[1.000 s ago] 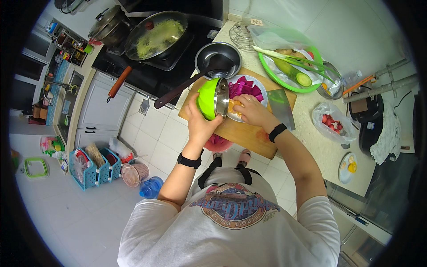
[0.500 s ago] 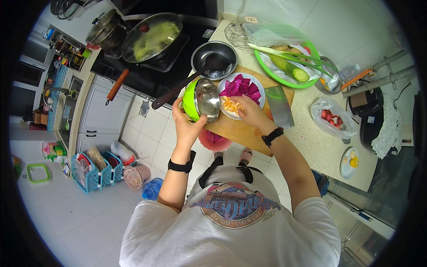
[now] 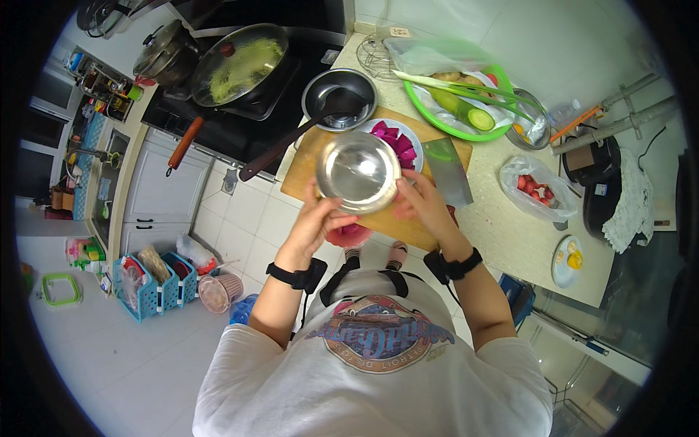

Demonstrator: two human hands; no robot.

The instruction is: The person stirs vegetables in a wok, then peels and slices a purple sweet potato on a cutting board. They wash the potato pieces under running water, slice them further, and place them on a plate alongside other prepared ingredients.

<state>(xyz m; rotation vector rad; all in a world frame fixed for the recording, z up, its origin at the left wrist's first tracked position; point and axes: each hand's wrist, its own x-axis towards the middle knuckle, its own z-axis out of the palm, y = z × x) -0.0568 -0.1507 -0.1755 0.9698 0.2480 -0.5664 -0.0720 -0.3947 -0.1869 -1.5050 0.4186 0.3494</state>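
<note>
White floor tiles are showing under a crowded kitchen desk [image 3: 502, 218] at centre frame. Both hands are cupping a steel bowl [image 3: 359, 172] above the wooden cutting board [image 3: 313, 156]: left hand [image 3: 318, 222] and right hand [image 3: 424, 206] pinching its rim. It looks light, rigid and slippery. A cleaver [image 3: 445, 171] and plate of pink fruit [image 3: 397, 138] are crowding it; room is lying toward the lower frame.

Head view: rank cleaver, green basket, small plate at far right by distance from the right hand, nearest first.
From the right hand:
1. Cleaver, lying on the wooden board just above and to the right of the hand.
2. Green basket of vegetables, farther up the counter, behind the board.
3. Small plate, out at the counter's right end, farthest.
</note>
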